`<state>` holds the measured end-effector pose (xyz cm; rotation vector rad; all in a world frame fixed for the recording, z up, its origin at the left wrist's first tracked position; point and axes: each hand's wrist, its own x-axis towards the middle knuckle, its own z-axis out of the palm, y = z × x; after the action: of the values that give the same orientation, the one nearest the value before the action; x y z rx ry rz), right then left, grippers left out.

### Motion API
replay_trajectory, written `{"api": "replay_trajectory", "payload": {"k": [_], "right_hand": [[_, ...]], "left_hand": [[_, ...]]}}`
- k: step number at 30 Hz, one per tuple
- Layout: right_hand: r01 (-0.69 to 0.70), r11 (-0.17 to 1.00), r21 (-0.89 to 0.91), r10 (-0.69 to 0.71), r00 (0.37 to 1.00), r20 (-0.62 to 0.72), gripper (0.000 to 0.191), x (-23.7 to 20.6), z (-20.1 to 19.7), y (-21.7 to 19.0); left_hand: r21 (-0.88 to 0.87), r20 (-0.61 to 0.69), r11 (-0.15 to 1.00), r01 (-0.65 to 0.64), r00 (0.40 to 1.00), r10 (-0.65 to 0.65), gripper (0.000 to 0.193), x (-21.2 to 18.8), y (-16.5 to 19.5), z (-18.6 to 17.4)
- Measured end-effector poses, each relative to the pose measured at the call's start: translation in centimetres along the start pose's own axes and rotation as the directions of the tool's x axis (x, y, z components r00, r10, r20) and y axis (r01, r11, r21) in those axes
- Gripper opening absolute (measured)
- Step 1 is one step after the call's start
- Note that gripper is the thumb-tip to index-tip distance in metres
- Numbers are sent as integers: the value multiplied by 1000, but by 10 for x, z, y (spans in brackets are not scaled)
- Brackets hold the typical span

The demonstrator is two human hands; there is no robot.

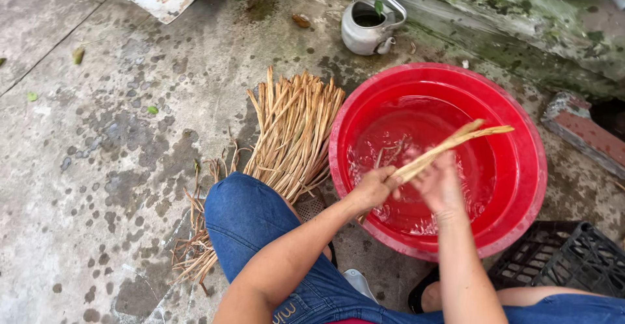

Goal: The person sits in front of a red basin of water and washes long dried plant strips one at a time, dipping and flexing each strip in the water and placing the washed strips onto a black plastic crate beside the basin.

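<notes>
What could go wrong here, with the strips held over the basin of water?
The pale fibrous strips jut past both hands; the left hand has the only clear grip, so they could slip into the round red plastic basin. Water may also splash onto the already wet concrete floor.

A pale tan strip of plant stalk [449,147] lay slantwise above the red basin [521,187], its lower end clasped in the left hand [374,187] near the basin's nearer rim and its upper end pointing toward the far right rim. That far end was split into two flat tips. The right hand [439,184] pressed against the strip's middle, over the basin's water. The strip looked long, thin, fibrous and wet, and it was held clear of the water surface.
</notes>
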<state>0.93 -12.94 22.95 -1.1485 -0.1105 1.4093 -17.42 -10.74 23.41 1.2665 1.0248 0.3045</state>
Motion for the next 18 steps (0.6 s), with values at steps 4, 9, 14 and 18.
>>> {"api": "replay_trajectory", "payload": {"k": [4,9,14,18], "right_hand": [[100,982,-162,-76,986,146,47,14,10,42],[46,993,-106,-53,997,-55,31,42,-30,40],[96,995,-34,-101,938,-333,18,46,-59,13],[184,980,81,-128,883,-451,36,52,-95,-5]], "left_hand": [[336,-32,937,-98,993,115,31,2,-8,16],[525,51,839,-144,989,138,33,-13,-4,25],[507,141,849,-149,986,89,33,-33,5,15],[500,157,787,-361,932,327,32,-44,11,8]]}}
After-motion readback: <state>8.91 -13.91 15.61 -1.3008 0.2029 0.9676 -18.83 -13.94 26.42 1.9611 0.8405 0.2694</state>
